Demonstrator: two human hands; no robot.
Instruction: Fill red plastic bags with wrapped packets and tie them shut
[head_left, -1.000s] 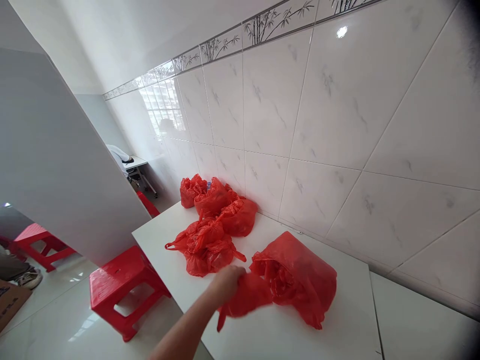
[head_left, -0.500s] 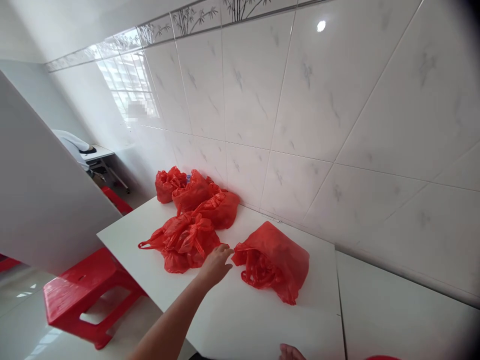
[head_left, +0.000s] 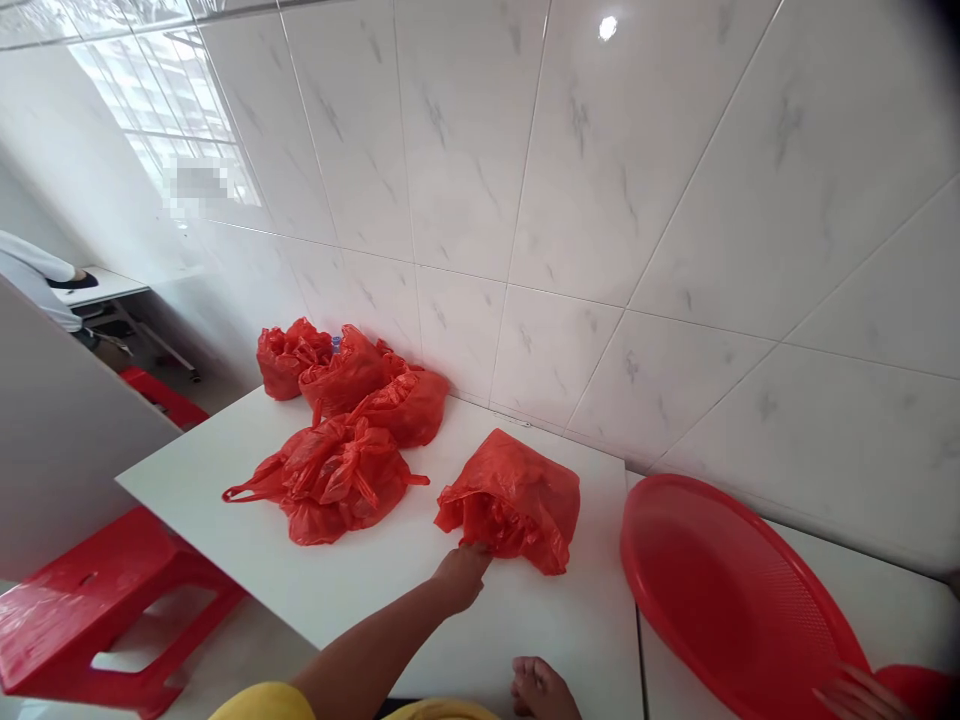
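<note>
My left hand (head_left: 460, 578) reaches to the open mouth of a crumpled red plastic bag (head_left: 525, 480) on the white table. Its fingers close on the bag's bunched edge, and the fingertips are partly hidden by the plastic. Low in the view, by the table's near edge, my right hand (head_left: 544, 688) has its fingers curled in, with nothing visible in them. Left of the held bag lies another red plastic bag (head_left: 337, 485), its handles tied and spread out. Several more filled red bags (head_left: 409, 405) stand behind it, against the wall.
A large red plastic basket (head_left: 727, 590) stands tilted on the adjoining table at right, with another person's blurred hand (head_left: 862, 692) at its rim. A red stool (head_left: 97, 590) is at lower left, beside a grey partition (head_left: 60, 430). Another person's sleeve (head_left: 37, 262) shows beyond it.
My left hand has moved from between the two nearest bags to the right bag's mouth and closed there. The red basket and another person's hand have come into view at right. The view has shifted right.
</note>
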